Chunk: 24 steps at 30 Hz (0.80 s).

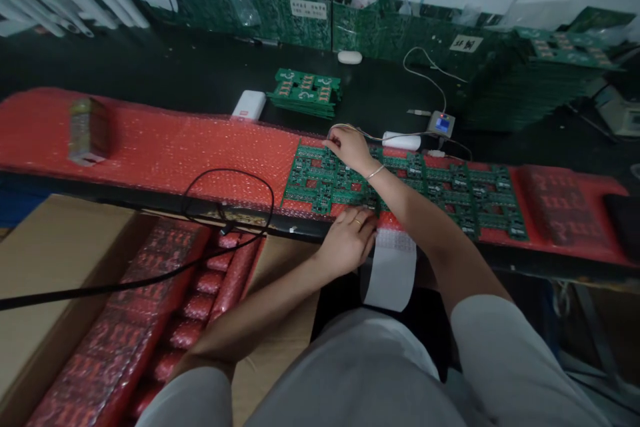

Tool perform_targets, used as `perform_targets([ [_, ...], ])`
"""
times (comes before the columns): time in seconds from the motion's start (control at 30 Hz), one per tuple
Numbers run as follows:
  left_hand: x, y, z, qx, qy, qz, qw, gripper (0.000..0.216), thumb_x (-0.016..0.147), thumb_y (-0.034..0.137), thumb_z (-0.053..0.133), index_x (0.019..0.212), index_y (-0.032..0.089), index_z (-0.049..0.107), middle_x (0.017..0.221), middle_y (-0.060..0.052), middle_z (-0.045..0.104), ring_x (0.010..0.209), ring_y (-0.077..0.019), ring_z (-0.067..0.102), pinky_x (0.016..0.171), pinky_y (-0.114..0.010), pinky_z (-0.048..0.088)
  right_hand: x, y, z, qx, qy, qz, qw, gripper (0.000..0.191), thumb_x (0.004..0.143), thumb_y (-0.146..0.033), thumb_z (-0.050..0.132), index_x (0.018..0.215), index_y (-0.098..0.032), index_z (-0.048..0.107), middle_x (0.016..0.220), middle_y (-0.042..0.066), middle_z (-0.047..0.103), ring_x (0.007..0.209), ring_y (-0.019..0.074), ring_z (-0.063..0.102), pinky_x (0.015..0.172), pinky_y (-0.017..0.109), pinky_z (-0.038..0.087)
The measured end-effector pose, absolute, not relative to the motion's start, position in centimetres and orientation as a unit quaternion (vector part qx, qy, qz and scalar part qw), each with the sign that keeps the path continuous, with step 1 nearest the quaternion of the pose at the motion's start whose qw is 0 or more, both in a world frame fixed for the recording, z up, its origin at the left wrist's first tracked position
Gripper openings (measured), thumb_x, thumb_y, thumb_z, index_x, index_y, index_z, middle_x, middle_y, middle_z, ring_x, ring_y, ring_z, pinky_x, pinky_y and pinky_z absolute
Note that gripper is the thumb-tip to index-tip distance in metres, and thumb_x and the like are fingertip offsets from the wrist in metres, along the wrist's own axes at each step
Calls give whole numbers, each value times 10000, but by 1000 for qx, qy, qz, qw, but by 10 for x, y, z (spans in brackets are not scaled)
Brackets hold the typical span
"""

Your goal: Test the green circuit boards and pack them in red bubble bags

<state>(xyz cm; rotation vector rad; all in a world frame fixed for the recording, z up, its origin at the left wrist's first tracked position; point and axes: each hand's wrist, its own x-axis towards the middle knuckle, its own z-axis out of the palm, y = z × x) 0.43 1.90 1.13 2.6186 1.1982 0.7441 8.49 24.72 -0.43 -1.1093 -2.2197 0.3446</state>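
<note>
Green circuit boards (310,177) lie side by side on red bubble wrap (200,153) along the bench edge. My right hand (350,147) is over their far edge, fingers pinched on the end of a thin white cable (370,137). That cable runs to a small meter (442,123) with a lit blue screen. At the near edge of the boards is my left hand (347,240), its fingers bent and closed; their tips are hidden, and I cannot make out what they grip. A strip of white labels (393,273) hangs off the edge beside it.
Behind the boards are a stack of green boards (305,93), a white power bank (250,105) and a white roll (401,141). A small box (87,130) stands on the wrap. A black cable (165,273) crosses above an open carton (50,247) of red-wrapped packs.
</note>
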Motion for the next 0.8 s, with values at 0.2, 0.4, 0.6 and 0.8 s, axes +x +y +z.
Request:
perform_targets([
  [0.2, 32, -7, -26, 904, 324, 246, 131, 315, 1027, 252, 473, 1262, 153, 658, 1308, -153, 677, 1252, -285, 608, 1027, -468, 527, 83, 256, -8, -436, -841, 165, 274, 156, 990, -346, 614, 914, -211, 592, 890, 38, 644, 860, 205, 591, 796, 338, 439],
  [0.4, 77, -7, -48, 901, 317, 227, 191, 227, 1018, 302, 517, 1135, 198, 682, 1153, -127, 686, 1112, -272, 634, 960, -457, 547, 82, 255, -7, -450, -845, 151, 247, 145, 1022, -333, 564, 967, -200, 574, 910, 37, 641, 879, 191, 596, 794, 324, 429],
  [0.6, 97, -4, -56, 877, 362, 262, 175, 259, 1044, 267, 436, 1008, 203, 685, 1109, -107, 674, 1025, -242, 608, 922, -427, 538, 83, 256, -10, -444, -850, 139, 248, 191, 1044, -361, 515, 955, -200, 566, 908, 40, 646, 878, 190, 590, 776, 317, 416],
  [0.8, 95, -5, -58, 868, 368, 280, 180, 289, 1050, 293, 431, 1002, 210, 703, 1083, -111, 682, 1021, -247, 607, 887, -446, 544, 83, 255, -10, -441, -848, 142, 255, 173, 1036, -350, 530, 948, -204, 561, 901, 36, 645, 860, 186, 583, 760, 308, 403],
])
